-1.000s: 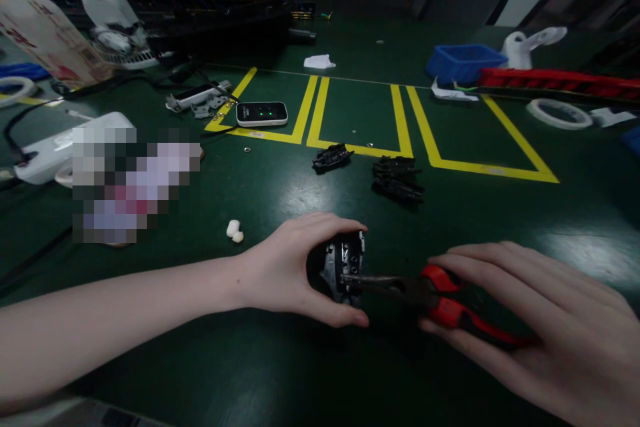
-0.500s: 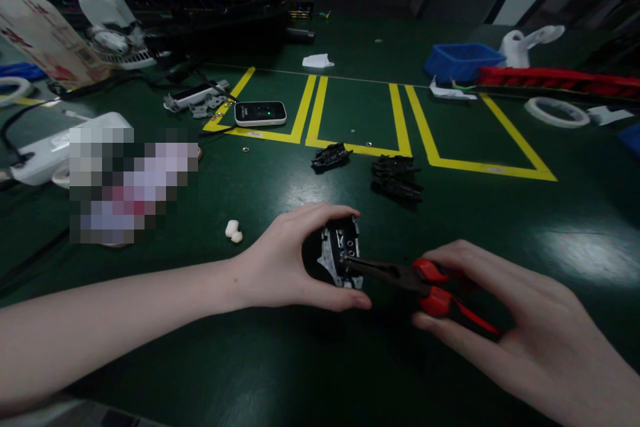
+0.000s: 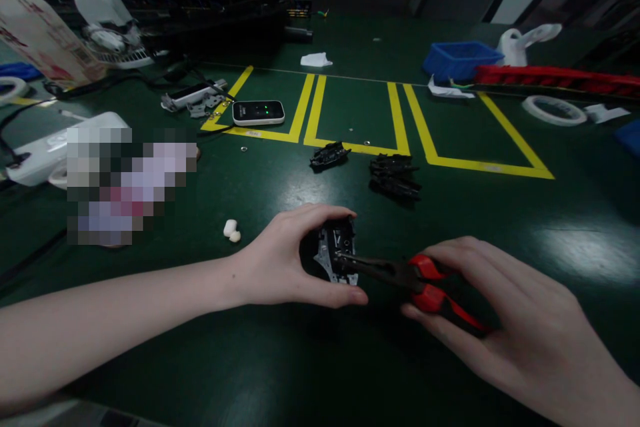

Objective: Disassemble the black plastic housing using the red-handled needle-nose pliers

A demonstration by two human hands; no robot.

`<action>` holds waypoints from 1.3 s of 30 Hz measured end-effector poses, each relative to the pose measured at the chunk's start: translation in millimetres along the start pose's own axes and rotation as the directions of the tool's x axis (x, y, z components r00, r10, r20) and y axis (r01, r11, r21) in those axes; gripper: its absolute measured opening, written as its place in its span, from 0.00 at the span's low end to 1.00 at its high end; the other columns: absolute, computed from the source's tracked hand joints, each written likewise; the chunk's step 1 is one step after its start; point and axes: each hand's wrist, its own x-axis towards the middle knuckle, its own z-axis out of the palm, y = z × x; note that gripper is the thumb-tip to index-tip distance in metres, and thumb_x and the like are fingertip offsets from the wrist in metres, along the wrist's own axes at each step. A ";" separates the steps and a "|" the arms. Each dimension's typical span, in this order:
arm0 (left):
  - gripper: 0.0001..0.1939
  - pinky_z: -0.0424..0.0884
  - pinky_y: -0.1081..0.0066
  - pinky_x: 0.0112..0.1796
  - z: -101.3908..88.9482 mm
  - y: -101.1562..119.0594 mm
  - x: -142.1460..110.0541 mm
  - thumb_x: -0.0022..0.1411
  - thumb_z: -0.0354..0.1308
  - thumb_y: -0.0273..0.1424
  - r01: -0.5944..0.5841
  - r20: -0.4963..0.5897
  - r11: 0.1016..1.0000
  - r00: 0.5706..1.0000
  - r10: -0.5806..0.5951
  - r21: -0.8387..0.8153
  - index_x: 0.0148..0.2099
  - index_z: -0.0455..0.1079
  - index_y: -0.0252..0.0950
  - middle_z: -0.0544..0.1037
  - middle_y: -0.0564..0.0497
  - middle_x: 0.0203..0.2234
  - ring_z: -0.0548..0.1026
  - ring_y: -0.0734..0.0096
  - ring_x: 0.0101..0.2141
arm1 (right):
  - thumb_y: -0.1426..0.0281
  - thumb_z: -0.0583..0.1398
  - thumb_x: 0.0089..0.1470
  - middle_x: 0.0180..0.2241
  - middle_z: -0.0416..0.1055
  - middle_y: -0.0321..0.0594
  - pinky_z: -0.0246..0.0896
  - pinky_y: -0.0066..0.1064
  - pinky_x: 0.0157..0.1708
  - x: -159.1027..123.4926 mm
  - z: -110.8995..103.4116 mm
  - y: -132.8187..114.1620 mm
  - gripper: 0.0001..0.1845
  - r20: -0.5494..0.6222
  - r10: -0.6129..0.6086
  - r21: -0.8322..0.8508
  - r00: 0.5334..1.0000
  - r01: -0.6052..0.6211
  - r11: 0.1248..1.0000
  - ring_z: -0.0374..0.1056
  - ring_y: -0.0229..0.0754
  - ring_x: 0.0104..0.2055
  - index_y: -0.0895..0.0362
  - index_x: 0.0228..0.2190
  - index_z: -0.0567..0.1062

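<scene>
My left hand (image 3: 285, 257) is closed around a small black plastic housing (image 3: 345, 240), thumb below and fingers above. The housing's open side faces right, showing a grey edge and small metal parts inside. In my right hand (image 3: 510, 307) are needle-nose pliers (image 3: 385, 271) with red and black handles. Their jaw tips reach into the lower part of the housing's opening; whether they pinch anything there I cannot tell. Beyond my hands lie one black plastic part (image 3: 329, 156) and a cluster of similar black parts (image 3: 395, 177).
Yellow tape outlines (image 3: 357, 145) mark the green table. A black-and-white device (image 3: 259, 113) with green lights sits inside the left one. Two small whitish pieces (image 3: 231, 229) lie left of my hand. Farther right are a blue bin (image 3: 460, 61), a red strip (image 3: 555, 80) and a tape roll (image 3: 554, 111).
The pliers and my right hand have shifted slightly left, with the tips still inside the housing. The housing is turned a little. A second green light now shows on the device.
</scene>
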 end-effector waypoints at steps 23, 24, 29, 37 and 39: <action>0.34 0.71 0.67 0.32 -0.1 15.9 -0.2 0.51 0.76 0.40 0.233 0.068 0.968 0.971 -0.228 -0.091 0.52 0.59 0.40 0.75 0.56 0.33 0.75 0.66 0.32 | 0.57 0.57 0.64 0.45 0.76 0.44 0.71 0.47 0.39 -4.4 0.9 -0.2 0.14 0.128 0.171 -0.014 0.977 -0.171 0.985 0.74 0.56 0.46 0.46 0.49 0.68; 0.35 0.71 0.67 0.32 -0.2 15.9 -0.3 0.50 0.76 0.40 0.233 0.065 0.969 0.972 -0.228 -0.081 0.51 0.59 0.40 0.75 0.55 0.34 0.75 0.66 0.32 | 0.58 0.57 0.63 0.46 0.76 0.45 0.70 0.49 0.41 -4.6 1.0 2.1 0.15 0.122 0.150 -0.052 0.981 -0.145 0.988 0.73 0.58 0.47 0.47 0.50 0.67; 0.40 0.69 0.66 0.32 -1.7 14.5 -0.3 0.50 0.76 0.43 0.231 0.093 0.973 0.969 -0.230 -0.008 0.58 0.61 0.40 0.76 0.53 0.36 0.75 0.64 0.34 | 0.65 0.59 0.57 0.46 0.77 0.48 0.68 0.51 0.41 0.3 -0.9 14.5 0.22 0.121 -0.025 -0.228 0.992 0.052 0.972 0.74 0.60 0.47 0.50 0.53 0.67; 0.32 0.68 0.65 0.37 -3.5 15.1 2.6 0.49 0.76 0.45 0.121 0.154 0.983 0.978 -0.142 0.135 0.50 0.68 0.39 0.77 0.52 0.39 0.74 0.63 0.37 | 0.67 0.58 0.55 0.37 0.76 0.46 0.70 0.45 0.33 9.2 -3.6 4.4 0.14 0.091 -0.088 -0.215 0.992 0.106 0.971 0.74 0.54 0.37 0.51 0.45 0.69; 0.32 0.67 0.65 0.37 -3.4 14.6 2.8 0.49 0.76 0.46 0.124 0.157 0.983 0.977 -0.144 0.133 0.50 0.67 0.39 0.77 0.53 0.38 0.73 0.64 0.37 | 0.68 0.57 0.55 0.37 0.76 0.46 0.69 0.44 0.31 8.3 -3.9 2.3 0.13 0.091 -0.077 -0.205 0.993 0.094 0.974 0.74 0.54 0.36 0.51 0.44 0.69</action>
